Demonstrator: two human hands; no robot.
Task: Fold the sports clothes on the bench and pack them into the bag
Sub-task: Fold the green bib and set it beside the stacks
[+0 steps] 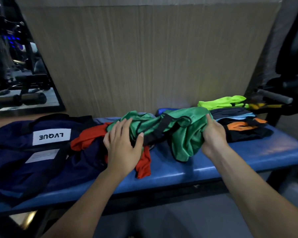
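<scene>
Bag (pixel 15 134) flat on bench (pixel 248 155), contents unseen; L fingers (pixel 126 124) flat, R fingers (pixel 209 118) gripping green top (pixel 184 133)

A single wide-angle view from a head-worn camera, looking forward and down at close range. A blue bench (pixel 222 162) crosses the middle of the frame; a beige wall (pixel 144 54) fills the upper centre. Both forearms enter from the bottom edge. Straight lines bow toward the frame's corners.
</scene>
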